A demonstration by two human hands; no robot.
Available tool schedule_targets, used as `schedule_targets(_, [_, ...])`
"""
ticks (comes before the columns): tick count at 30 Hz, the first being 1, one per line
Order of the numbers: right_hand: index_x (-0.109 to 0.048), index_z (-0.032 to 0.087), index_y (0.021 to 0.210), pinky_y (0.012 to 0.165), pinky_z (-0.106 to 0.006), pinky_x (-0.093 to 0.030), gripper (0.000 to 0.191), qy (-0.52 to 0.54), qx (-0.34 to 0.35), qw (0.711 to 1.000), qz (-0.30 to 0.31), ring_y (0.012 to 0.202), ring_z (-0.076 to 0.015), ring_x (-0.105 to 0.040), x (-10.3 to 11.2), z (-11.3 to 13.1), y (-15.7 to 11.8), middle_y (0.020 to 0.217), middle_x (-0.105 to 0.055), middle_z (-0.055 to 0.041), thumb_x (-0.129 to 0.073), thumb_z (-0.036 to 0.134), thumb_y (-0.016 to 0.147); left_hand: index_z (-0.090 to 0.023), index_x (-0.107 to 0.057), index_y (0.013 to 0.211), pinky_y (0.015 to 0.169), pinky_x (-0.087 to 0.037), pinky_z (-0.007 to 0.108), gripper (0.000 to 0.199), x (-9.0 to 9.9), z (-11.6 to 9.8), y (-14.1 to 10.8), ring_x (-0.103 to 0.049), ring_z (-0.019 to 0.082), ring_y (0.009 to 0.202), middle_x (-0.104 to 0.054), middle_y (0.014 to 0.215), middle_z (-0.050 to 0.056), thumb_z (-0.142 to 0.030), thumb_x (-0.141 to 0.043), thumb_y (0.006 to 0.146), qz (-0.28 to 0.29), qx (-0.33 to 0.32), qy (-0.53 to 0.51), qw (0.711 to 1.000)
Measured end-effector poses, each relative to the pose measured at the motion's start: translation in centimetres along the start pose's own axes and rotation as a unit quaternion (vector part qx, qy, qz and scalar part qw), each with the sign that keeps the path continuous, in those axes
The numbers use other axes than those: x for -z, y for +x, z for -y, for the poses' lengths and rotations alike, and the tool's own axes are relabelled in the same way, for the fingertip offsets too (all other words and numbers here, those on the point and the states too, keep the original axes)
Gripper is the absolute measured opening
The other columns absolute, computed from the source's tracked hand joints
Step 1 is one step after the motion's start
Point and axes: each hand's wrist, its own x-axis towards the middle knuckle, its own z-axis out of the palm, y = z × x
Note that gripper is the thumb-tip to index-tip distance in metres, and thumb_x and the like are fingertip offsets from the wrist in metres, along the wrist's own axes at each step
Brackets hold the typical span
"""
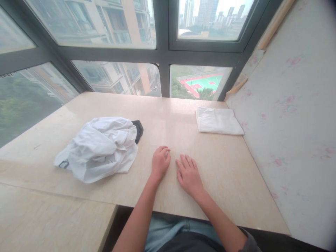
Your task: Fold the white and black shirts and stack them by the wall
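My left hand rests on the pale marble-patterned sill, its fingers loosely bent and the thumb a little apart, with nothing in it. Beside it, my right hand lies palm down on the same surface, fingers stretched out and slightly spread. A small gap separates the two hands. To the left is a crumpled white cloth garment, heaped loosely, with a dark patch at its right end and a dark printed mark at its lower left corner. Beyond my right hand, a neatly folded white cloth lies flat near the wall.
Grey-framed windows border the far and left sides of the sill. A wall with flowered wallpaper, peeling by the frame, bounds the right. A lower-left slab meets the sill at a seam. My legs are below the front edge.
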Motion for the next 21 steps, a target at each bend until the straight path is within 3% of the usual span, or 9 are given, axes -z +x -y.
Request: schedule_targets(21, [-0.054,0.02,0.142,0.118,-0.048,-0.024,0.049,-0.021,-0.004,1.0,0.006,0.145,-0.0297,-0.032,-0.12,0.29,0.05,0.156,-0.039,-0.0096,-0.044,0.026,0.094,-0.018,-0.067,0.095,0.097,-0.051,0.039,0.018,0.09,0.54,-0.01,-0.064,0.021,0.103,-0.068,0.108,0.008,-0.011,-0.053,0.085,-0.019,-0.015,-0.013,1.0])
